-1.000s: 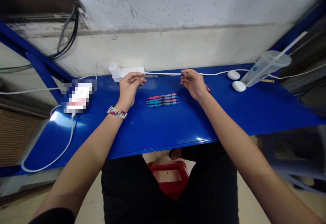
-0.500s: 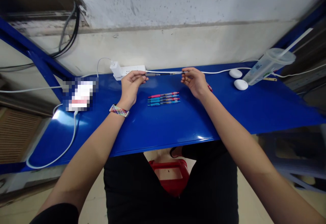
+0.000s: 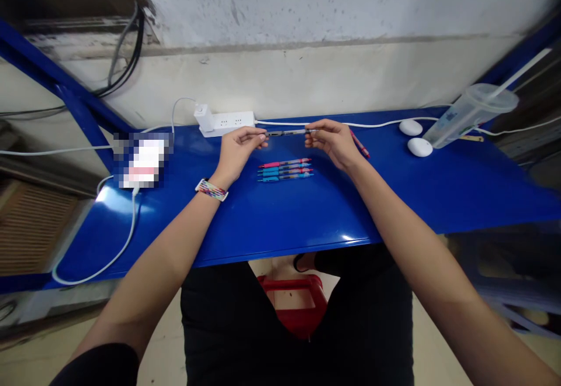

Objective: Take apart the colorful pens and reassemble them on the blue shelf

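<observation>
Hands, two: the left hand (image 3: 236, 151) and right hand (image 3: 335, 143) pinch opposite ends of one dark-gripped pen (image 3: 288, 133), held level near the rear edge of the blue surface (image 3: 302, 216). Four pens (image 3: 286, 171), one pink and three blue, lie in a row mid-surface; one red pen (image 3: 362, 145) lies beside the right wrist. One power strip (image 3: 232, 121) and one white cable (image 3: 377, 125) line the rear edge. Two white rounded objects (image 3: 419, 147) and one cup (image 3: 453, 118) occupy the rear right. Surface extends from the row to the front edge.
</observation>
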Tool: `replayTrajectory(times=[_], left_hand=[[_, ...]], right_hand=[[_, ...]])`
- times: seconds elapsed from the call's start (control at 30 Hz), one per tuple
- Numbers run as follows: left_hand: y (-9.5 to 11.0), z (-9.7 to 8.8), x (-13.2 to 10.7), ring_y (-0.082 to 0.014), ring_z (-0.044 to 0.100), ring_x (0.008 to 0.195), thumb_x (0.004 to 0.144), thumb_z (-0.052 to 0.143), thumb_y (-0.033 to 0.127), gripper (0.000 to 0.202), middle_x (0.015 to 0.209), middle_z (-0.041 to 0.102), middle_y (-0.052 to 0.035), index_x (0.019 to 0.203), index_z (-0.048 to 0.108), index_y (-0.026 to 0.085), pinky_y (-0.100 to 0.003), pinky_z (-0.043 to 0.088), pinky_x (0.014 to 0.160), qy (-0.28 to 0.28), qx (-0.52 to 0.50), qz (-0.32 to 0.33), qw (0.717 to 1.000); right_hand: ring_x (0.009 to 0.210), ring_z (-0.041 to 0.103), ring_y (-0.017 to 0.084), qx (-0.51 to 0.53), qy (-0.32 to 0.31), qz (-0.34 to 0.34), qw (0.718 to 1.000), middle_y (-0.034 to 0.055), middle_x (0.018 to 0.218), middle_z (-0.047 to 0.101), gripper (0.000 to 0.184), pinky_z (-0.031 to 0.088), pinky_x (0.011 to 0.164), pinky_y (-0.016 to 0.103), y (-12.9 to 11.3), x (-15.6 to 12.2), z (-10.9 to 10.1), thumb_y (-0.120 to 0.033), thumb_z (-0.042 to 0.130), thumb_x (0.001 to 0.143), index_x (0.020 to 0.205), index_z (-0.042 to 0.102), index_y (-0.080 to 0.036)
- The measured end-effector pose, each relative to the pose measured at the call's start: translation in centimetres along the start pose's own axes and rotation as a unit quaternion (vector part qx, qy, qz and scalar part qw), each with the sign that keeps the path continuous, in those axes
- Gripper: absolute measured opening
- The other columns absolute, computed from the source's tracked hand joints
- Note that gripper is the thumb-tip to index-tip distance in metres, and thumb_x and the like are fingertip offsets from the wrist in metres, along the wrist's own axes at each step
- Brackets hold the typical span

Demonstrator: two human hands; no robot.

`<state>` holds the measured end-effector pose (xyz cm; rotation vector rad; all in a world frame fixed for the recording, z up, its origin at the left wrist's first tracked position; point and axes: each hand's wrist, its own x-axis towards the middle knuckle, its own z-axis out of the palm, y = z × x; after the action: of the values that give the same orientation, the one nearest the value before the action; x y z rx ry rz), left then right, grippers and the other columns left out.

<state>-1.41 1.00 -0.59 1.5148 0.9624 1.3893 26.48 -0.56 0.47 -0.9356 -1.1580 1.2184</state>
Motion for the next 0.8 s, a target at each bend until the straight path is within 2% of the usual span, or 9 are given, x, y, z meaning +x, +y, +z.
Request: replayTrajectory(times=[0.1, 0.27, 0.37, 0.5, 0.53, 0.67, 0.73, 0.8], left_hand=[[0.0, 0.1, 0.0, -0.0141, 0.078, 0.072, 0.095, 0.084, 0.025, 0.005, 0.084, 0.082, -0.0056, 0.095, 0.082, 0.021, -0.029, 0.065, 0.076, -0.005, 0.025, 0.008, 1.000], [0.0, -0.1, -0.1, -0.0105, 0.064, 0.056, 0.108, 0.072, 0.049, 0.043, 0.064, 0.068, -0.0011, 0.074, 0.071, 0.022, -0.025, 0.054, 0.058, 0.001, 0.089, 0.031, 0.996], [0.2, -0.1, -0.2, -0.0098, 0.060, 0.054, 0.109, 0.070, 0.048, 0.046, 0.061, 0.062, 0.0004, 0.071, 0.068, 0.022, -0.024, 0.050, 0.056, -0.003, 0.107, 0.045, 0.993], [0.7, 0.2, -0.3, -0.0120, 0.072, 0.068, 0.095, 0.087, 0.032, 0.015, 0.076, 0.071, 0.0003, 0.093, 0.074, 0.023, -0.025, 0.057, 0.065, -0.021, 0.065, 0.039, 0.997], [0.8, 0.2, -0.3, -0.0129, 0.074, 0.071, 0.092, 0.089, 0.029, 0.016, 0.079, 0.073, 0.0001, 0.099, 0.075, 0.024, -0.025, 0.058, 0.066, -0.025, 0.058, 0.037, 0.997], [0.9, 0.3, -0.4, -0.0133, 0.072, 0.066, 0.102, 0.077, 0.034, 0.013, 0.078, 0.075, -0.0012, 0.111, 0.076, 0.025, -0.025, 0.054, 0.060, -0.045, 0.054, 0.020, 0.997], [1.0, 0.3, -0.4, -0.0145, 0.075, 0.071, 0.098, 0.080, 0.028, 0.021, 0.085, 0.077, -0.0017, 0.118, 0.075, 0.025, -0.025, 0.057, 0.064, -0.043, 0.054, 0.019, 0.997], [1.0, 0.3, -0.4, -0.0164, 0.079, 0.085, 0.086, 0.089, 0.019, 0.042, 0.100, 0.080, -0.0028, 0.125, 0.074, 0.027, -0.027, 0.061, 0.074, -0.038, 0.053, 0.031, 0.997]], right_hand=[[0.082, 0.077, 0.019, -0.021, -0.012, -0.010, 1.000, 0.0025, 0.086, 0.080, 0.017, 0.069, 0.088, 0.040, 0.0, -0.2, 0.2, -0.024, 0.085, 0.077, 0.093, 0.085, -0.024], [0.087, 0.079, 0.022, -0.031, -0.021, -0.023, 0.999, 0.0034, 0.089, 0.079, 0.017, 0.070, 0.094, 0.044, 0.0, -0.3, 0.4, -0.026, 0.087, 0.080, 0.097, 0.085, -0.024], [0.085, 0.079, 0.021, -0.026, -0.027, -0.029, 0.999, 0.0031, 0.089, 0.080, 0.017, 0.070, 0.090, 0.043, 0.1, -0.3, 0.3, -0.027, 0.087, 0.080, 0.097, 0.086, -0.025], [0.078, 0.076, 0.020, -0.019, -0.011, -0.018, 1.000, 0.0027, 0.083, 0.079, 0.014, 0.069, 0.084, 0.041, 0.1, -0.3, 0.3, -0.026, 0.085, 0.079, 0.093, 0.086, -0.025], [0.078, 0.075, 0.020, -0.018, -0.005, -0.015, 1.000, 0.0026, 0.082, 0.078, 0.012, 0.069, 0.084, 0.041, 0.0, -0.3, 0.3, -0.026, 0.084, 0.080, 0.092, 0.086, -0.025], [0.080, 0.075, 0.020, -0.009, 0.002, -0.012, 1.000, 0.0025, 0.082, 0.077, 0.011, 0.069, 0.087, 0.041, -0.1, -0.3, 0.4, -0.028, 0.085, 0.082, 0.092, 0.085, -0.025], [0.080, 0.075, 0.019, -0.006, -0.005, -0.011, 1.000, 0.0026, 0.083, 0.077, 0.011, 0.069, 0.087, 0.041, -0.1, -0.3, 0.4, -0.028, 0.085, 0.082, 0.093, 0.085, -0.025], [0.080, 0.075, 0.019, -0.006, -0.011, -0.010, 1.000, 0.0028, 0.084, 0.078, 0.012, 0.069, 0.086, 0.040, -0.1, -0.4, 0.5, -0.027, 0.086, 0.082, 0.093, 0.085, -0.024]])
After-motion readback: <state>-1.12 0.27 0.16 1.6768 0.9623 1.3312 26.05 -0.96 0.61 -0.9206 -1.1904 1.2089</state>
